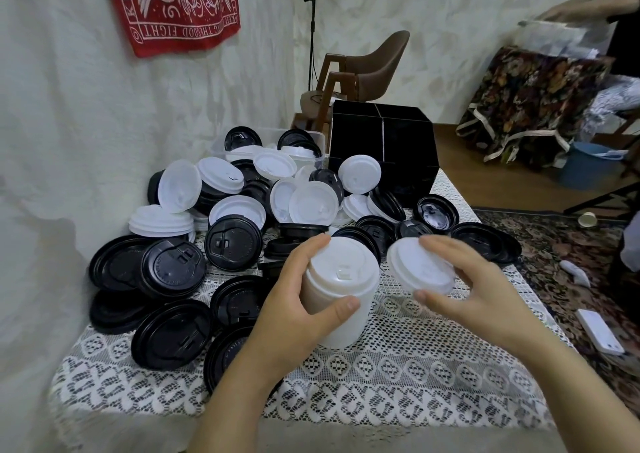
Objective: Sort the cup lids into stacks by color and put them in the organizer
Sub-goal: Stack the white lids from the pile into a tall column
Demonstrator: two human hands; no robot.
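One white lid (417,264) inside right grip (485,302)

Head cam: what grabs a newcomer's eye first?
At centre, the left hand grips a tall stack of white lids, while the right hand holds a single white lid beside it. Behind them sprawls a heap of black and white lids, with the black organizer at the table's far right.

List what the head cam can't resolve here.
Head view: lid count in the white stack; the left hand wraps its side.
Head view: organizer compartment floors; its own black walls hide them.
Head view: clear tub contents; piled lids block it.
Head view: far person; cut off by the right edge.
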